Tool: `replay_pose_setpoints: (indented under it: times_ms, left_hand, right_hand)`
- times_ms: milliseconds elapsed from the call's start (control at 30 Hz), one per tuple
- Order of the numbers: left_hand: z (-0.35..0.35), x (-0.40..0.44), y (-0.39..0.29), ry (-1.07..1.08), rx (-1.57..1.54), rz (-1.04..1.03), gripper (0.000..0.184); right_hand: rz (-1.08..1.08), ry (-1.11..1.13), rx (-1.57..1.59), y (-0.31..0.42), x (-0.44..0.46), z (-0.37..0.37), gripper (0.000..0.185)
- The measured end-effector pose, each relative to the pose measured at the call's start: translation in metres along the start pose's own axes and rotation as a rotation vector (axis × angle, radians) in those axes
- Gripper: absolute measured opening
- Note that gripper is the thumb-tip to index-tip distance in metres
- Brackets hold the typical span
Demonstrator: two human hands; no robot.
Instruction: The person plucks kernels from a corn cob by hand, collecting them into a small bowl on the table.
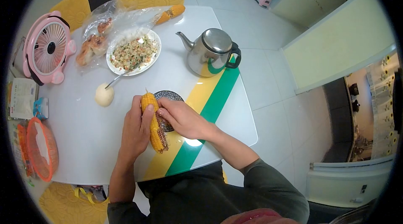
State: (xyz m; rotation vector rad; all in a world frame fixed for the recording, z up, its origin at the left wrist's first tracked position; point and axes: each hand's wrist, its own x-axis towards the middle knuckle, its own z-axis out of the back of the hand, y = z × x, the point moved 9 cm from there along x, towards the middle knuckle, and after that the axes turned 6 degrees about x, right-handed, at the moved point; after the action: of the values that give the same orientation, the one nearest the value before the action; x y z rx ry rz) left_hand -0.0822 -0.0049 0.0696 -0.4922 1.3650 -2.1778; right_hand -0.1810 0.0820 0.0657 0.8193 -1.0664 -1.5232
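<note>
A yellow corn cob [155,136] is tilted upright in front of me, with kernels gone along its right side, where bare brownish cob shows. My left hand [137,124] is wrapped round its left side, thumb lying across the front. Against the stripped side, my right hand [179,116] has its fingers curled and its thumb pressed on the cob; whether loose kernels are in it is hidden. Behind the hands, a dark patterned bowl [170,94] is partly covered by the right hand and the cob.
Around the white table [84,140] stand a steel kettle [210,54], a plate of fried rice [134,54] with a spoon, a pale bun [104,94], bagged bread [92,47], another corn cob [171,14], a pink fan [49,47] and an orange basket [52,152].
</note>
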Motion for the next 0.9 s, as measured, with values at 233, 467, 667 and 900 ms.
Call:
replay_pose_setpoints:
  times_ms: [233,467,667,900]
  left_hand:
    - [0.000,0.000,-0.002,0.008,0.031,-0.005,0.025]
    - [-0.002,-0.002,-0.003,0.012,0.014,0.001,0.024]
    - [0.000,-0.003,-0.004,0.011,0.007,-0.014,0.024]
    - [0.000,-0.002,-0.004,0.007,0.013,-0.022,0.023]
  right_hand:
    - [0.033,-0.019,-0.013,-0.001,0.000,0.000,0.026]
    - [0.033,-0.061,-0.004,-0.009,0.001,0.001,0.020]
    - [0.038,-0.063,0.004,-0.005,0.000,0.001,0.019]
    - [0.042,-0.033,0.027,0.005,-0.001,0.003,0.027]
